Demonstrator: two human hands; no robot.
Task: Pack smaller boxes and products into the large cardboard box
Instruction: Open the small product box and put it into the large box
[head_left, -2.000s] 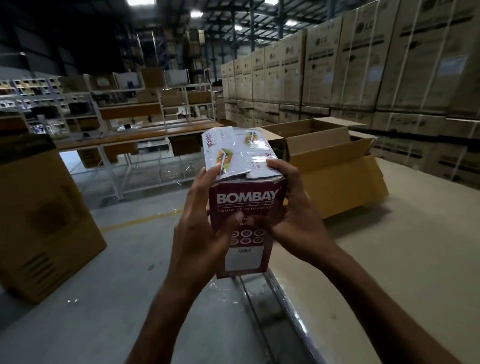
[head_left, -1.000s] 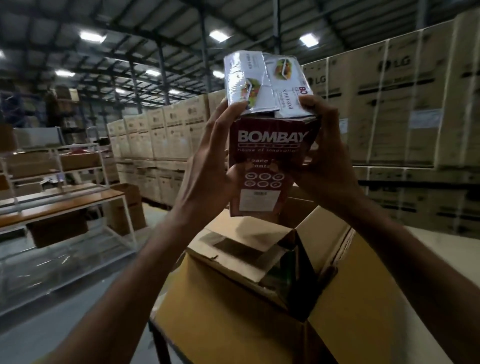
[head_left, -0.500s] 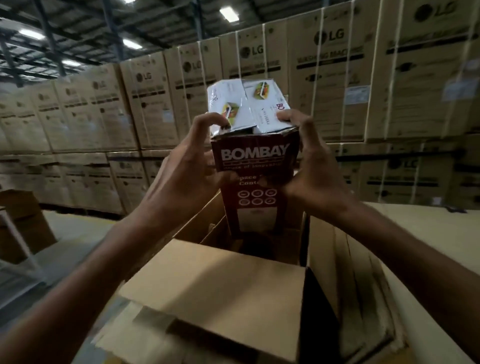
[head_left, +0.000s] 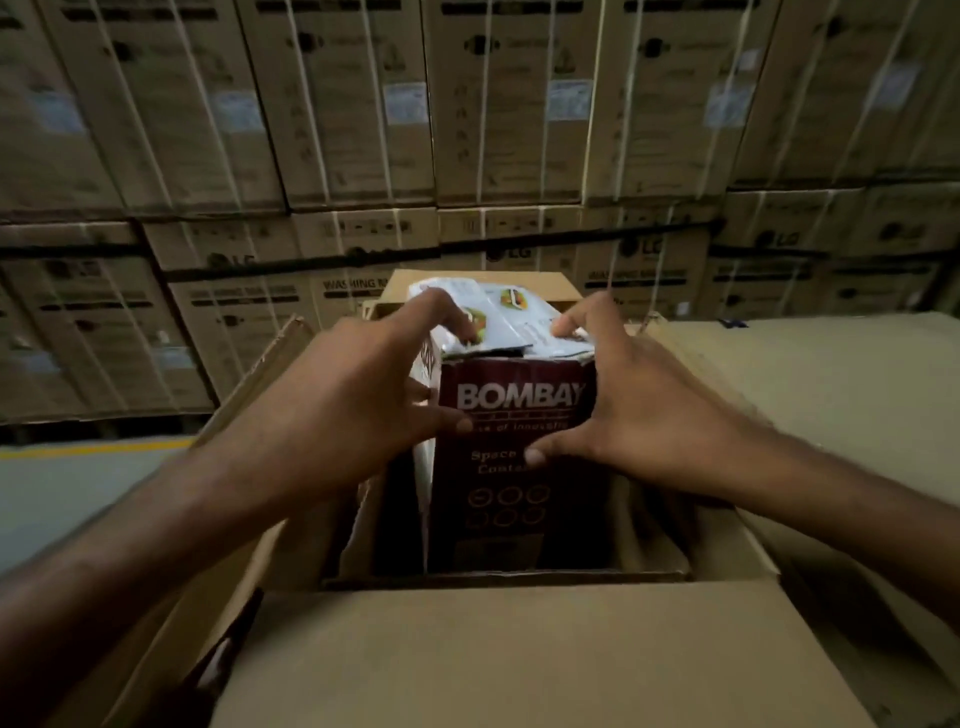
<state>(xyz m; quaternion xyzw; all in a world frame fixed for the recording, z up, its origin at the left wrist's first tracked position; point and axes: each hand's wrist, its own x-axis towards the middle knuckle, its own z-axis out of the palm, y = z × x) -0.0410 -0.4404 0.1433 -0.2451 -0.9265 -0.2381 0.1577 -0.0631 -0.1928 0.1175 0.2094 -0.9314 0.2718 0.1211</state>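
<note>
I am watching the left hand (head_left: 353, 395) and right hand (head_left: 639, 410) gripping the Bombay box (head_left: 514, 499), half inside the large cardboard box (head_left: 519, 649); I am worrying it may be snagging an inner flap and tilting

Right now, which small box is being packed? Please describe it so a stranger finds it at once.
Before the wall of stacked brown cartons stands the large cardboard box, flaps open. In its opening, the left hand and right hand grip an upright product box. It alone is dark red with white BOMBAY lettering.
</note>
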